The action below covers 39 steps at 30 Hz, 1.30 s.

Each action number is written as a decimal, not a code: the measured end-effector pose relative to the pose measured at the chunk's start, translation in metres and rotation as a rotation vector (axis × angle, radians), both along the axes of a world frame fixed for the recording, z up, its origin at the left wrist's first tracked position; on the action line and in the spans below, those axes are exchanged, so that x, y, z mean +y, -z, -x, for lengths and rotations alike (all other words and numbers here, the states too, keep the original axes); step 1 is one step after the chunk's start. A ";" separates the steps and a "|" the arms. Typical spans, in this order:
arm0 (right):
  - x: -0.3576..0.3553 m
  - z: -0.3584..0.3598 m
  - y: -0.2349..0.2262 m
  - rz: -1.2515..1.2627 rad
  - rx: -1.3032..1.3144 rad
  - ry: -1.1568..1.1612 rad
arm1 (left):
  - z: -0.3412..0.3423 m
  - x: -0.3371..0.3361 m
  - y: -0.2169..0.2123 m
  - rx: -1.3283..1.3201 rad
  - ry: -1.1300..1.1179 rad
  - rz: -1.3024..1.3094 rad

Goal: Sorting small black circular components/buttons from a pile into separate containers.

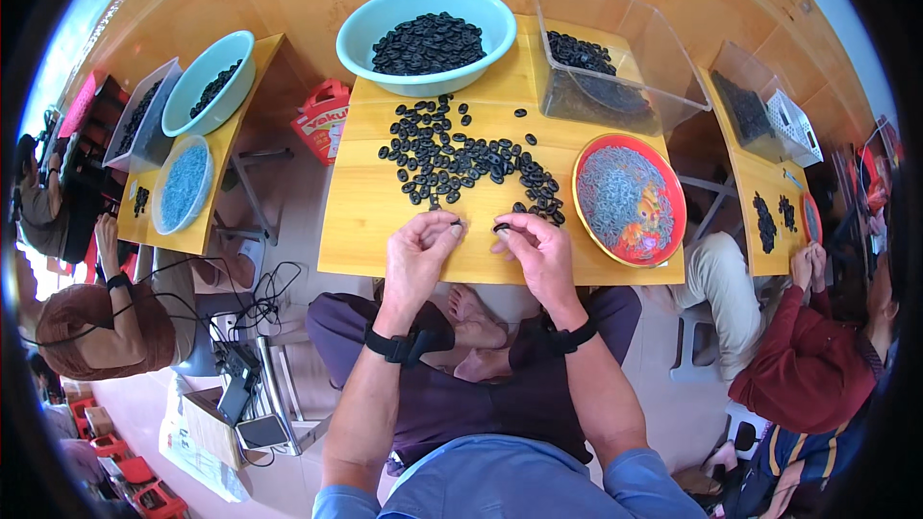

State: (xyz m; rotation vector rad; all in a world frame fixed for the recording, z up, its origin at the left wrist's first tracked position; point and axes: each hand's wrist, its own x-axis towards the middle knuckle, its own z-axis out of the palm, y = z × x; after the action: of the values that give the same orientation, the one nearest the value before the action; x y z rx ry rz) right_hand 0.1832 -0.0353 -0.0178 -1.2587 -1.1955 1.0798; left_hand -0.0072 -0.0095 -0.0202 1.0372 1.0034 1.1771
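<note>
Over the near edge of the yellow table (pixel 351 231), my left hand (pixel 418 250) pinches a small black piece (pixel 456 223) between thumb and fingertips. My right hand (pixel 538 255), a little apart from it, pinches another small black piece (pixel 501 228). Just beyond my fingers lies a loose spread of black oval pieces (pixel 452 161), which seem to have holes in them. To the right of my right hand stands a red round tray (pixel 680 221) with a heap of thin grey-blue bits (pixel 620 187), too fine to make out singly.
Behind the pile stand a turquoise basin (pixel 428 85) of black pieces and a clear plastic box (pixel 663 67) with more. People sit at side tables, one on the left (pixel 106 327) and one in dark red (pixel 808 356). Black cables (pixel 264 298) hang at the left.
</note>
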 end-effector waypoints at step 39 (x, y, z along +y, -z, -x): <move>0.001 0.001 0.000 0.032 0.076 -0.087 | -0.021 -0.004 -0.010 0.108 0.054 0.144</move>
State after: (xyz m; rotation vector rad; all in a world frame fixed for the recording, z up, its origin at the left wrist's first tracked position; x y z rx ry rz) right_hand 0.1823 -0.0342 -0.0178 -1.1884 -1.1882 1.2047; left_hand 0.0134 -0.0131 -0.0102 1.0154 1.1209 0.9979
